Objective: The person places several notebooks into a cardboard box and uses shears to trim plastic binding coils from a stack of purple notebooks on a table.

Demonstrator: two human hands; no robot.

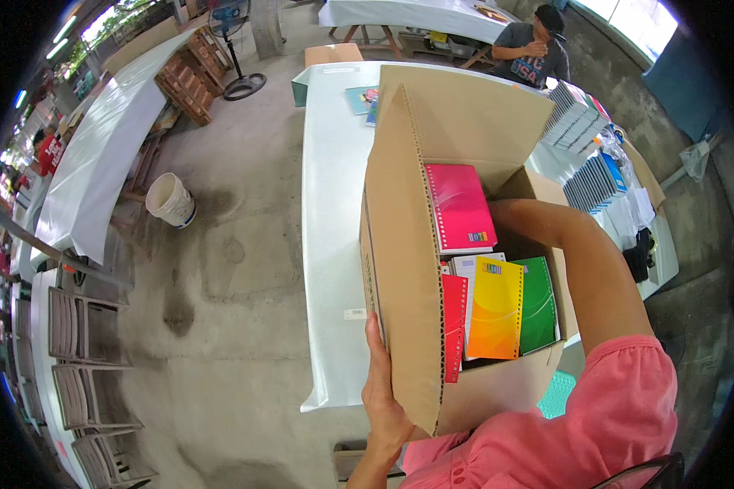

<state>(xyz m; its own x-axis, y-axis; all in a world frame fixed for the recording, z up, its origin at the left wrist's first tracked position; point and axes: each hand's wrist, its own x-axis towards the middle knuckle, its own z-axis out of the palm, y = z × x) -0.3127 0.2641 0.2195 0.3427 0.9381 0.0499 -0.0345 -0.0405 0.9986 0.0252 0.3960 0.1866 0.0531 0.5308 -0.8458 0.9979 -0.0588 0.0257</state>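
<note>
The cardboard box [432, 269] stands at the near end of the long white table [330, 244], and everything here sits in relation to it. Left of the box a bare strip of tabletop runs along to the table's edge, and beyond that edge lies open concrete floor with a white bucket [170, 200] well apart. Right of the box, stacks of spiral notebooks [591, 183] crowd the table, leaving little room on that side. Beyond its far flap a seated person [534, 49] leans at the table's far end.

The box is tall, brown and open, its left flap standing upright. Inside lie spiral notebooks: a pink one [461, 208] toward the far wall, then a red one [454, 338], a yellow one [496, 310] and a green one [538, 303] side by side near the front.

The left hand [381, 391] lies flat and open against the box's outer left wall near the front corner. The right arm reaches into the box past the right wall; its hand is hidden, so its grip cannot be told.
</note>
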